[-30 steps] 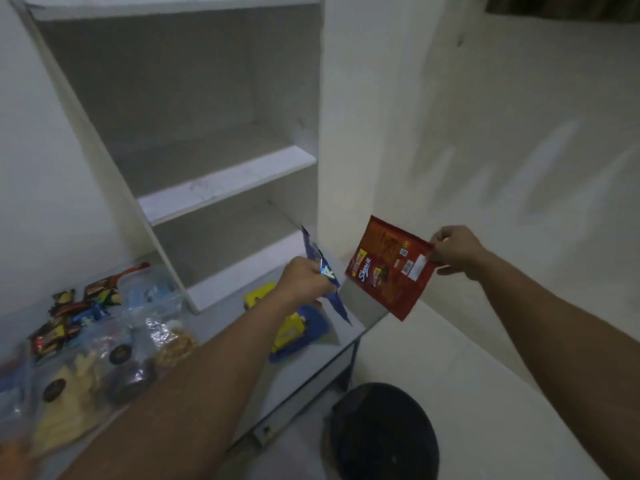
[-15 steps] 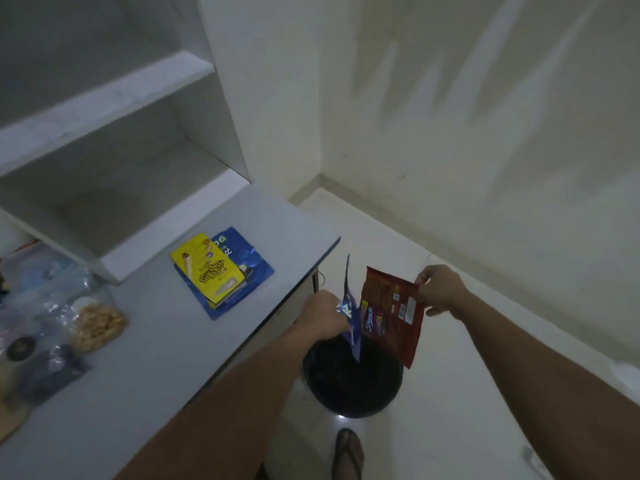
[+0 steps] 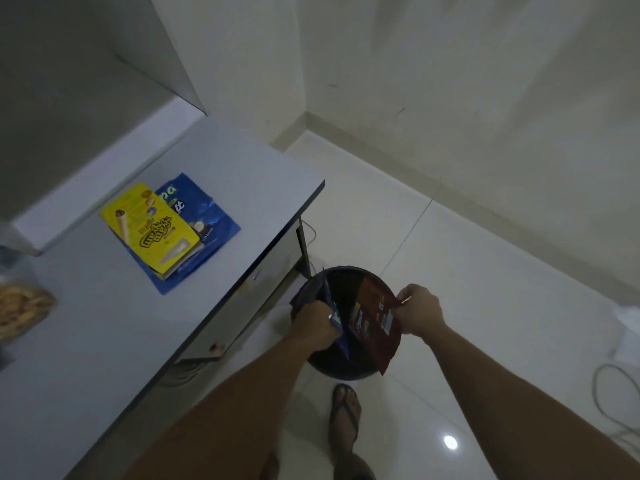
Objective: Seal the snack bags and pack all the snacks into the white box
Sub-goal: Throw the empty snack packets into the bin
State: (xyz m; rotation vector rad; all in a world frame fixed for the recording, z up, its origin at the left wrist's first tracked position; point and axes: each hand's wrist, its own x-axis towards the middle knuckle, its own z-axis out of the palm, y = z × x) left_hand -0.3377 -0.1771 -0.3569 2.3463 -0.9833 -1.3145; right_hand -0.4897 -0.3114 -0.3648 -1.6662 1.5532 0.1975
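Left hand: fingers clenched around blue wrapper, over black bin.
Right hand: fingers pinching red wrapper.
Desk: yellow packet atop blue packet.

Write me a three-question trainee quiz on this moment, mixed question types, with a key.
1. True or false: the left hand holds the red packet.
2. Both hands hang over which thing? A) the table B) the black bin C) the shelf
3. Fill in: on the table, the yellow packet lies on top of the ____ packet.

Key:
1. False: the right hand pinches the red packet; the left grips a blue wrapper.
2. B
3. blue
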